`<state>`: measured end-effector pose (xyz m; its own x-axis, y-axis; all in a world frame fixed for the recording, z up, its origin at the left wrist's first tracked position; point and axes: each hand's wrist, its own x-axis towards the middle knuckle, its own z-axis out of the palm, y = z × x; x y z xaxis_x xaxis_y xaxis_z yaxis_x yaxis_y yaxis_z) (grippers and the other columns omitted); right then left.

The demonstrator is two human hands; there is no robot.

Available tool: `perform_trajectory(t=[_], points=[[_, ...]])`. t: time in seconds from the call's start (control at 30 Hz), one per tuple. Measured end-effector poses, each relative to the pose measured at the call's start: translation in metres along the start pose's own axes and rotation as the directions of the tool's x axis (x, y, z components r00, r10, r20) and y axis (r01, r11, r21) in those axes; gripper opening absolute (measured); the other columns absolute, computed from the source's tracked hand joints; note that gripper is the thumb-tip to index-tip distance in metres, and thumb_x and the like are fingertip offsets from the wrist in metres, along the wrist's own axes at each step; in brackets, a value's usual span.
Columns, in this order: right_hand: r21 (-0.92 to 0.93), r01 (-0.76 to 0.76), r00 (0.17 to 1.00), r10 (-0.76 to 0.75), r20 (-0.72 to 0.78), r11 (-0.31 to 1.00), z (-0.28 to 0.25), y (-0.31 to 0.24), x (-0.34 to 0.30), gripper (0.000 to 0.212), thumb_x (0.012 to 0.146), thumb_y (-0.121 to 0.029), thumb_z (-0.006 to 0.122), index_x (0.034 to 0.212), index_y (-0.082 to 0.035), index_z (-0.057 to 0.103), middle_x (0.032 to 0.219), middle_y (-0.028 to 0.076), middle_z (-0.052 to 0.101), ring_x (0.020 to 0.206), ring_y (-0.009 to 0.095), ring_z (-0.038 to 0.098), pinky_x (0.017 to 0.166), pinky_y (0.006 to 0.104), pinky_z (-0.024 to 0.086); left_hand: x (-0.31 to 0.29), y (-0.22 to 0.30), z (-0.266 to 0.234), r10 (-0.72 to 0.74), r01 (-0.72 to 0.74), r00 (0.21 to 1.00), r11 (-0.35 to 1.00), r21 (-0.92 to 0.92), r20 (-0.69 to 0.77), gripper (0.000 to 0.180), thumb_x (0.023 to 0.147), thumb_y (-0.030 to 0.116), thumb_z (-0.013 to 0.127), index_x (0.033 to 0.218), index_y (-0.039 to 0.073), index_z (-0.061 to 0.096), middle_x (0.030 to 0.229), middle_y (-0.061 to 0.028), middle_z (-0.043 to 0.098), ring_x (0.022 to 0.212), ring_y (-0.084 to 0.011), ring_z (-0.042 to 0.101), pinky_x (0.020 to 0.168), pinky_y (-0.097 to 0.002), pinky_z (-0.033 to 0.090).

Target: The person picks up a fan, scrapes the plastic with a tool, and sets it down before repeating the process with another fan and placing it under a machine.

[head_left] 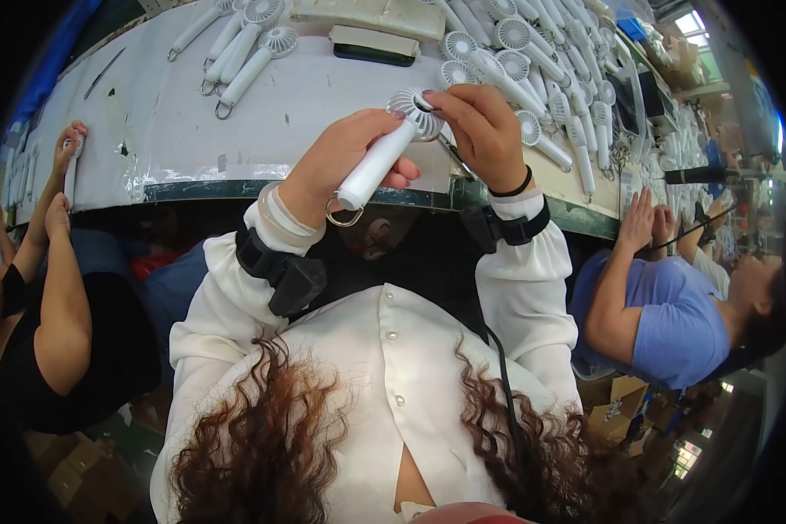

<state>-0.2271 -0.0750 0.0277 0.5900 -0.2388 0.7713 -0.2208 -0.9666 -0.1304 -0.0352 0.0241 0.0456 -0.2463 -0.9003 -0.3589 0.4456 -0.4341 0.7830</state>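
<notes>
A white handheld fan [378, 164] lies tilted in my left hand [341, 162], whose fingers are wrapped round its handle. A metal ring [345, 212] hangs from the handle's lower end. The fan's round grille [408, 106] points up and away from me. At the middle of this grille, my right hand [483, 129] is closed in a pinch on something small and dark, too hidden to name. Below the right fingers shows a thin dark stick-like tool [456, 157]; whether the hand holds it or it lies on the table, I cannot tell.
Several finished-looking white fans [258, 61] lie at the back left, and a large pile of fans [533, 61] fills the right. A dark green-and-white box [373, 46] stands behind my hands. Co-workers sit at the left [57, 323] and right [664, 306]. Tweezers [105, 72] lie far left.
</notes>
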Motion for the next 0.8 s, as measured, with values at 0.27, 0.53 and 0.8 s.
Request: perform_trajectory(t=[0.27,0.53,0.8], points=[[-0.087,0.08,0.997,-0.081,-0.013,0.993,-0.01,-0.011,0.01,0.035,0.071,0.004,0.07,0.104,-0.008,0.068,0.089,0.006,0.062,0.071,0.021,0.059,0.06,0.0298,0.048,0.001,-0.005,-0.002,0.169,-0.173,0.984,0.978,0.114,0.048,0.027,0.098,0.02,0.039,0.118,0.002,0.042,0.068,-0.0116,0.061,0.052,-0.0135,0.058,0.048,-0.0209,0.049],[-0.077,0.136,0.99,-0.138,-0.016,0.988,-0.013,-0.008,0.011,0.041,0.067,0.005,0.07,0.105,-0.01,0.069,0.089,0.005,0.061,0.071,0.019,0.059,0.058,0.0285,0.048,0.001,-0.005,-0.001,0.184,-0.193,0.979,0.974,0.116,0.082,0.027,0.098,0.019,0.037,0.118,0.002,0.041,0.066,-0.012,0.06,0.049,-0.0138,0.057,0.046,-0.022,0.048],[-0.12,0.14,0.99,-0.137,0.031,0.983,-0.015,-0.01,0.013,0.043,0.066,0.005,0.069,0.106,-0.01,0.069,0.089,0.005,0.061,0.071,0.02,0.059,0.058,0.0288,0.049,0.001,-0.002,-0.003,0.163,-0.17,0.985,0.973,0.158,0.056,0.028,0.098,0.02,0.037,0.119,0.001,0.041,0.069,-0.0135,0.062,0.049,-0.0142,0.057,0.047,-0.0219,0.048]])
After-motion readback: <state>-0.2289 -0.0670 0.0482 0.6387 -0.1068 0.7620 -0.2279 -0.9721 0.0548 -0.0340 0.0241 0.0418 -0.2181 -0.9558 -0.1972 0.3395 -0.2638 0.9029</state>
